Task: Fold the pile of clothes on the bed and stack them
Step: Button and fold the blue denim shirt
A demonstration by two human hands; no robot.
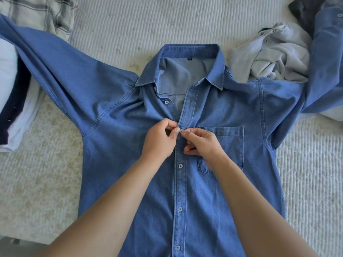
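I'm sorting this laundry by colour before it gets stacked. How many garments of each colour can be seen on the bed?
Blue: 2, the blue denim button-up shirt spread flat and a second blue denim garment at right
Pale grey: 1, the crumpled light grey garment
Plaid: 1, the cream and grey plaid garment
Dark: 1, the dark charcoal garment, mostly hidden
Total: 5, leaving out the folded stack at left

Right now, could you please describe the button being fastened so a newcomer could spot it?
Find the blue denim shirt spread on the bed. Follow its front placket up from the hem. The button is pinched between both hands, level with the chest pocket's top edge.
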